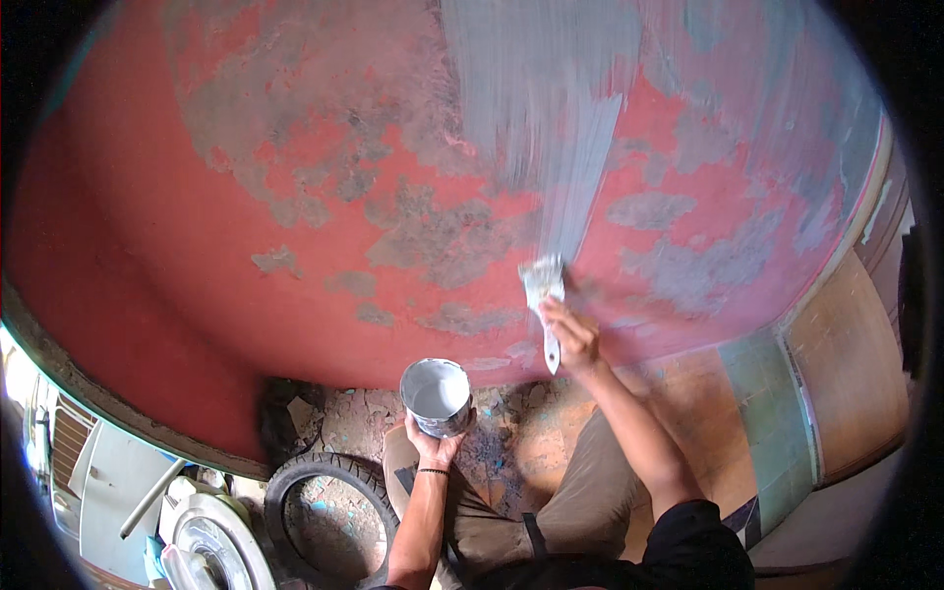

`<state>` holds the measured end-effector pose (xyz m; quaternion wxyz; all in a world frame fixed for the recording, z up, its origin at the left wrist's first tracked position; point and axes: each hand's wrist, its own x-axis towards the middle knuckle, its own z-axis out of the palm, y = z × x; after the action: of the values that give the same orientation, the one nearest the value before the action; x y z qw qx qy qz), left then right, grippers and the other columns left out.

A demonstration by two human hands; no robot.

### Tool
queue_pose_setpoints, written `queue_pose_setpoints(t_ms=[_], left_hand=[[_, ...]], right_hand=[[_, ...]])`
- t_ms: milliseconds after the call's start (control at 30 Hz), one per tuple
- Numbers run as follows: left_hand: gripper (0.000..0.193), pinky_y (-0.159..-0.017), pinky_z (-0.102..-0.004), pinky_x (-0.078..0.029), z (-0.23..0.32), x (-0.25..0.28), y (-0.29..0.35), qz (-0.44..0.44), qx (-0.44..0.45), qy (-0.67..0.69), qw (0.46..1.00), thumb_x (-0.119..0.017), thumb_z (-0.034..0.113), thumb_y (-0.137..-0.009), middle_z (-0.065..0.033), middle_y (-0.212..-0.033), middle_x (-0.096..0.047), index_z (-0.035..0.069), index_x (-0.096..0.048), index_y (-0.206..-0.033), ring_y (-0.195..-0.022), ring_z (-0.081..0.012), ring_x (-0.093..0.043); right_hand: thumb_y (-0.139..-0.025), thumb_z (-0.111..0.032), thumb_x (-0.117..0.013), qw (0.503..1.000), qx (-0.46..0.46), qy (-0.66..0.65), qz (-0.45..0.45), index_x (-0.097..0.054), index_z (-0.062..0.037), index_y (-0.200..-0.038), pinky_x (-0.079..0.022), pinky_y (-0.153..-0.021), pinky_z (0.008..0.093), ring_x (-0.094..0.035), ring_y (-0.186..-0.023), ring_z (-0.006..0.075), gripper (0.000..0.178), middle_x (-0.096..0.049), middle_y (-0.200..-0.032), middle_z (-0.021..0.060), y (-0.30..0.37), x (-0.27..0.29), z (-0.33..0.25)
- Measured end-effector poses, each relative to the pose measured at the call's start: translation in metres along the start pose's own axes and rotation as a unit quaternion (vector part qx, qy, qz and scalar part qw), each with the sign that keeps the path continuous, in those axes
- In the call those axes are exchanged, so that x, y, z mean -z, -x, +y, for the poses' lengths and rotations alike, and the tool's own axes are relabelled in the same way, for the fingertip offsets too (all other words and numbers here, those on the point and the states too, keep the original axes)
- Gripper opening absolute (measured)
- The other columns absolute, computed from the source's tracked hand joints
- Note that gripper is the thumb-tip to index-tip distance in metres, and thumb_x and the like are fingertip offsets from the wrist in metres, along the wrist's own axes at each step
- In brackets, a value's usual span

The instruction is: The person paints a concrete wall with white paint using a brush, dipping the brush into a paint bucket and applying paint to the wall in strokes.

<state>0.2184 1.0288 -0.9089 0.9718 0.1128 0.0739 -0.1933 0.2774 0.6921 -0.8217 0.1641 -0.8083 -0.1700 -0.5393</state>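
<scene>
My right hand (pixel 573 332) is closed round the handle of a paintbrush (pixel 543 285). White paint coats the brush, and its bristles touch the red wall (pixel 324 236) at the lower end of a pale grey-white painted streak (pixel 580 187). In my left hand (pixel 435 444) rests a small paint can (pixel 436 395), held from beneath and around its lower side. White paint shows inside the can, and smears mark its rim. The can is upright in front of my knees, left of the brush and lower in the picture.
A black tyre (pixel 285 492) lies on the debris-strewn floor left of my legs. Beyond it stand a white round-topped appliance (pixel 211 551) and a pale pipe (pixel 152 500). Grey bare patches (pixel 433 236) mottle the wall. Curved wooden panels (pixel 846 344) border the right side.
</scene>
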Motion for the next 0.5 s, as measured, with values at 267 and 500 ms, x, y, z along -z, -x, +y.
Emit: queue_pose_setpoints(t_ms=[267, 500], left_hand=[[0.092, -0.111, -0.0719, -0.040, 0.007, 0.010, 0.003, -0.036, 0.001, -0.007, 0.999, -0.058, 0.072, -0.088, -0.0174, -0.159, -0.045, 0.017, -0.039, -0.159, -0.141, -0.0446, -0.048], [0.095, -0.111, -0.0724, -0.040, -0.007, 0.010, -0.004, -0.044, 0.036, 0.032, 0.998, -0.057, 0.074, -0.089, -0.0179, -0.160, -0.043, 0.017, -0.035, -0.161, -0.141, -0.0460, -0.046]], right_hand=[[-0.082, 0.005, -0.071, 0.948, -0.139, -0.089, -0.272, -0.076, -0.0109, -0.114, -0.066, -0.081, 0.0417, -0.077, -0.100, 0.0287, 0.036, -0.078, -0.112, 0.0090, 0.071, 0.009, -0.031], [-0.078, 0.001, -0.071, 0.953, -0.110, -0.174, -0.222, -0.072, -0.0078, -0.091, -0.052, -0.061, 0.0416, -0.073, -0.075, 0.0236, 0.016, -0.073, -0.081, 0.0135, -0.083, 0.077, 0.047]])
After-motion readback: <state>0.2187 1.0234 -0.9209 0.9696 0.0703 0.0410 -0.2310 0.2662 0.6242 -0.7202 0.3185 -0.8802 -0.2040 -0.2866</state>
